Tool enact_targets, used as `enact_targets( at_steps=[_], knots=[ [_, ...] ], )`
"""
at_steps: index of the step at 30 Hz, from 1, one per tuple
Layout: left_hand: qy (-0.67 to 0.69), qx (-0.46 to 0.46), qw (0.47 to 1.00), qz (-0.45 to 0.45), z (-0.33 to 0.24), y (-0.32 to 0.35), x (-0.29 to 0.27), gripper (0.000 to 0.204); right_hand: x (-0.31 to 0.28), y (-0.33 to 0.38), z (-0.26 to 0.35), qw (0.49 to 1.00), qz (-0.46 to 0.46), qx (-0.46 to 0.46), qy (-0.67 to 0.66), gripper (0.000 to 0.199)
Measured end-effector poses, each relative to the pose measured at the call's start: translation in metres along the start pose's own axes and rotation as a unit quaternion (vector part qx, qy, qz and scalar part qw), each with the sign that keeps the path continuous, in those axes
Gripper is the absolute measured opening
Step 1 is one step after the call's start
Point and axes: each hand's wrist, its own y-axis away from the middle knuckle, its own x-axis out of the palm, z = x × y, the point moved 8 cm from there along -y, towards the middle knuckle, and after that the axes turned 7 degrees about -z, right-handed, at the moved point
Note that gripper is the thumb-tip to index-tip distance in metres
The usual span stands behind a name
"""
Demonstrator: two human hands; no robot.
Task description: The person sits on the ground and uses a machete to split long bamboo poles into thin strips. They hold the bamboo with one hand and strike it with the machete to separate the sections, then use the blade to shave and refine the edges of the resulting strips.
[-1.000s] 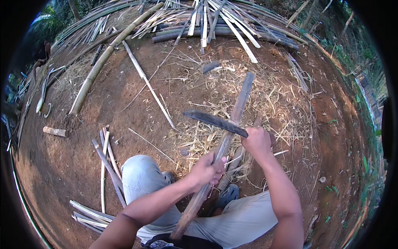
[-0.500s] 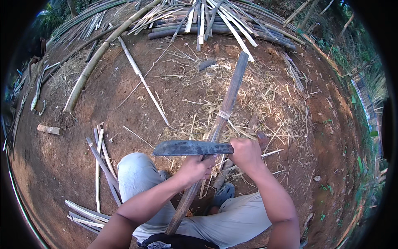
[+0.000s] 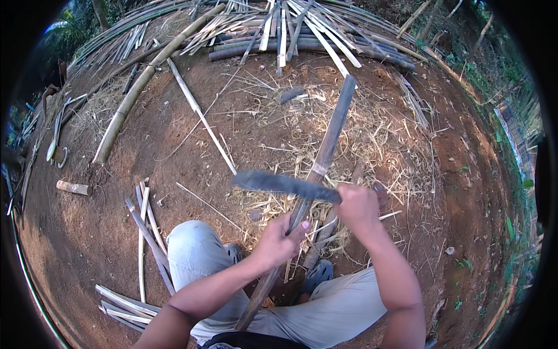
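Note:
A long dark split bamboo strip point(image 3: 335, 125) slants from my lap up to the far right, with a paler node point(image 3: 319, 169) partway along it. My left hand point(image 3: 280, 242) is closed round the strip below the node, its thumb along the right side. My right hand point(image 3: 356, 208) grips the handle of a machete point(image 3: 278, 182), whose dark, broad blade points left across the strip just below the node. The blade is slightly blurred. Whether its edge touches the bamboo, I cannot tell.
Curled shavings point(image 3: 372, 139) cover the soil beyond my hands. Split strips point(image 3: 142, 238) lie left of my knee point(image 3: 195, 247), and a short cut piece point(image 3: 74, 188) lies farther left. A long bamboo pole point(image 3: 129, 99) and a pile of bamboo point(image 3: 314, 49) lie at the back.
The machete has moved away from me along the strip, toward the node, and its tip has tilted up. My left hand has turned, so its thumb now shows.

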Motion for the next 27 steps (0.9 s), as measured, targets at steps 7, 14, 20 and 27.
enact_targets(
  at_steps=[7,14,20,27],
  knots=[
    [-0.145,0.131,0.978,-0.078,-0.001,-0.01,-0.006,0.023,0.013,-0.006,0.002,0.992,0.06,0.102,-0.043,0.017],
    [-0.131,0.156,0.975,-0.086,-0.005,0.006,-0.007,0.02,0.012,-0.01,-0.067,0.968,0.043,0.243,-0.041,0.013],
    [-0.063,0.003,0.998,-0.021,0.013,-0.001,-0.006,0.02,0.005,-0.001,0.007,0.999,0.034,-0.01,-0.018,0.015],
    [-0.189,0.205,0.958,-0.069,-0.02,0.0,-0.004,0.021,0.003,-0.011,-0.001,0.997,0.033,0.054,-0.041,0.023]
  ],
)
